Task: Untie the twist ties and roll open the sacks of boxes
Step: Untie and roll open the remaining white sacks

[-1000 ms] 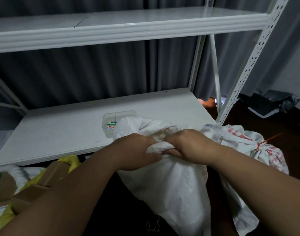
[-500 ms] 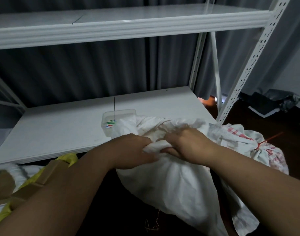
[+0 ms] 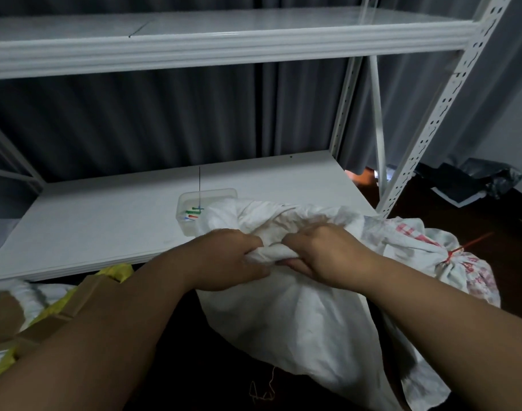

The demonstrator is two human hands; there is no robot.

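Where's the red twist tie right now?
Head view, far right: the red tie cinches the printed sack behind the white sack, right of the right hand.

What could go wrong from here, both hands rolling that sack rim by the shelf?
1. The sack mouth bulges against the clear tub of ties on the shelf; more rolling may shove it.
2. Left hand and right hand grip one short bunched stretch, so the roll may go uneven.
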